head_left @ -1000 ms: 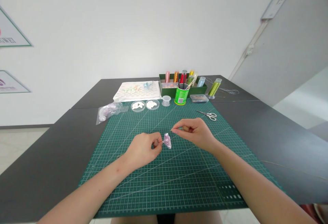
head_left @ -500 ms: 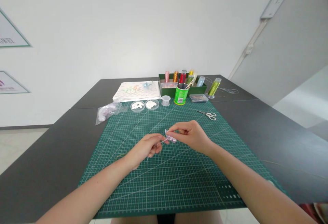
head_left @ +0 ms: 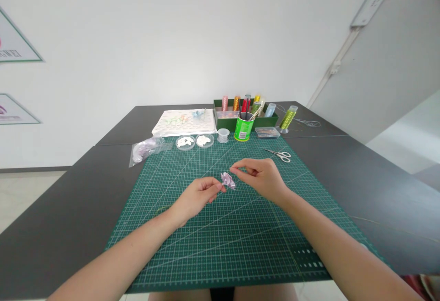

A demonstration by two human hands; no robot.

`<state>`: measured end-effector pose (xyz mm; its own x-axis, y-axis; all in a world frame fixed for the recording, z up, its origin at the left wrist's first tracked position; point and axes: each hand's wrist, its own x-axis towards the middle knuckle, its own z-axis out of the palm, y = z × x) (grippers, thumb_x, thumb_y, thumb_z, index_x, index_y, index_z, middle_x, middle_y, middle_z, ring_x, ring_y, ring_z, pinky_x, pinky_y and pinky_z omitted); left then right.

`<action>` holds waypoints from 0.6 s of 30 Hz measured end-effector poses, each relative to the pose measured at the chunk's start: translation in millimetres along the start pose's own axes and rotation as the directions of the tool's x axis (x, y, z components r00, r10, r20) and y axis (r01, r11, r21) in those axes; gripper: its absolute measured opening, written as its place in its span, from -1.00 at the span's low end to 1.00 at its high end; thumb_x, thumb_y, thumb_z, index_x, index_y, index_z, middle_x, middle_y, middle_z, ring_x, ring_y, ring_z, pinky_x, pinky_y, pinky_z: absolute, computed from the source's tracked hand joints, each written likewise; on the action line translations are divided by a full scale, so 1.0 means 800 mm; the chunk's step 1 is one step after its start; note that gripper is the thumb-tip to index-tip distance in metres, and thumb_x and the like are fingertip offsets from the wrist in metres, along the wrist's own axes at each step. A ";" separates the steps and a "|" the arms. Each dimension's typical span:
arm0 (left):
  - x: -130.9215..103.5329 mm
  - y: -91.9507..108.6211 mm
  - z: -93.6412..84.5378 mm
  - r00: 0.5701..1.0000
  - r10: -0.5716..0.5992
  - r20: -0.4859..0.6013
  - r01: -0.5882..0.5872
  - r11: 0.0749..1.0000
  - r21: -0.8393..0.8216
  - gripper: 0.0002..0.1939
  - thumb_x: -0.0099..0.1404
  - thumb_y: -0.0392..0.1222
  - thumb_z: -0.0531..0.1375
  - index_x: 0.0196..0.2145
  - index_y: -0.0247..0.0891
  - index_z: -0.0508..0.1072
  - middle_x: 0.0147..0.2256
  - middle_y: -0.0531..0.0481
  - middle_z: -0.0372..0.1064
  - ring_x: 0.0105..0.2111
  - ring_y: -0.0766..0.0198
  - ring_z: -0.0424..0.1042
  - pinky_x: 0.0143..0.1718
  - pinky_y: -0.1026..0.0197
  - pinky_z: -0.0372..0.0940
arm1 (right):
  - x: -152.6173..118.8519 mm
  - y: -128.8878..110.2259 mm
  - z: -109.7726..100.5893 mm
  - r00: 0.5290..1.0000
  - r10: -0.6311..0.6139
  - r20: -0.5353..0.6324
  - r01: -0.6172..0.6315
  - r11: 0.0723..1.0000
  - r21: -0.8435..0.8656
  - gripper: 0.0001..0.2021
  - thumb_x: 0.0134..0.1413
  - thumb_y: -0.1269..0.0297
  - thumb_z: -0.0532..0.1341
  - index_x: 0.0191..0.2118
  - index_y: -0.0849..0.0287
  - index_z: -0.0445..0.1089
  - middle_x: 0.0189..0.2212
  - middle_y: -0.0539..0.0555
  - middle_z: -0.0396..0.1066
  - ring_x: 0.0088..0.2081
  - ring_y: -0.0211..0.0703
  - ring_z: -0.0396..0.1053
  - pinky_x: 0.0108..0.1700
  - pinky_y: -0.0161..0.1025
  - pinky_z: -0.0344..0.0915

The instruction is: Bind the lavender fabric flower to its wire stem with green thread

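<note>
My left hand is closed in a pinch at the base of a small pale purple fabric flower. Its ruffled petals point up and to the right, above the green cutting mat. Just right of the flower, my right hand is raised with thumb and forefinger pressed together, slightly apart from the petals. Whatever those fingertips hold, if anything, is too small to make out. The flower's stem is hidden by my left fingers.
White-handled scissors lie on the mat's right side. Behind stand a green can of tools, a green box of thread spools and a yellow-green spool. Further left are two dishes of white pieces, a white pad and a plastic bag.
My right fingers have come off the flower and moved slightly up and right. The flower now shows more of its petals, and my left fingers have closed nearer its base.
</note>
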<state>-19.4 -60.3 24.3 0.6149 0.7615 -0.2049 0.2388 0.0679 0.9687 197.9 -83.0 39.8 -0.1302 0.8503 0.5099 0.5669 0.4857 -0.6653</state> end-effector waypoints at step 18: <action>-0.010 0.003 0.000 0.916 0.358 -0.183 -0.162 0.744 0.648 -0.78 0.40 -0.20 0.16 -0.32 -0.20 0.61 -0.44 0.05 0.49 -0.47 0.29 0.33 -0.38 0.24 0.14 | 0.001 -0.009 -0.007 0.976 -0.204 0.077 0.198 0.977 0.077 -0.87 0.27 0.24 0.26 -0.29 0.16 0.39 -0.25 0.11 0.47 -0.15 -0.11 0.41 -0.07 -0.17 0.34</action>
<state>-24.1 -66.2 28.5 0.5114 0.8392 0.1853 0.5653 -0.4908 0.6629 198.5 -87.3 47.9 -0.3051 0.7465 0.5913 0.4660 0.6585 -0.5910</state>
